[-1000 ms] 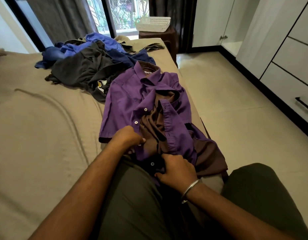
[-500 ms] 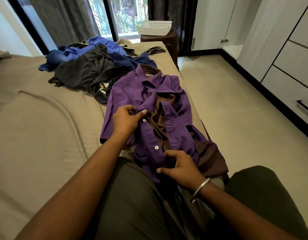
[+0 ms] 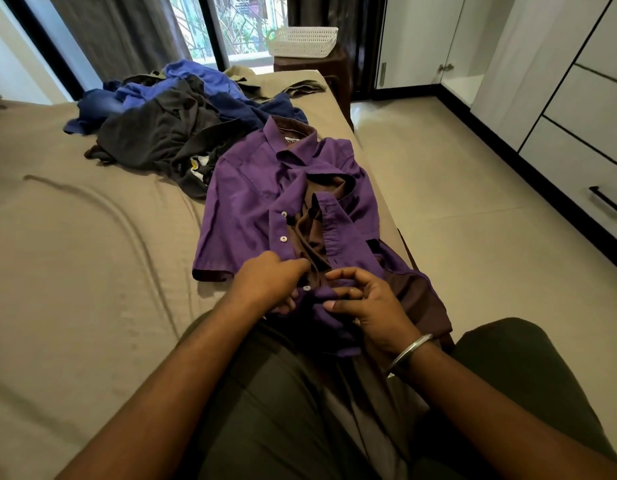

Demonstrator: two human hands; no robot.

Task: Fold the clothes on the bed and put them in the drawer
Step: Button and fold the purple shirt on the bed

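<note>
Shirt [image 3: 262,188], purple with a brown lining, is spread front-up on the bed [image 3: 75,254] near its right edge, collar pointing toward the window, its front partly unbuttoned so that the brown inside is seen between the two plackets. The lower end of the button placket is pinched by the left hand [image 3: 269,284], fingers curled over the cloth just above a white button. The opposite front edge is held by the right hand [image 3: 366,306], thumb and bent fingers closed on a fold of purple cloth; a metal bangle [image 3: 409,351] is worn on that wrist. The two hands are placed just beside each other at the hem end of the shirt. A heap of clothes [image 3: 168,123], blue and dark grey, is piled farther up the bed, touching the shirt's shoulder. A white basket [image 3: 303,41] is seen on a stool beyond the bed, and drawers [image 3: 584,157] are seen along the right wall
</note>
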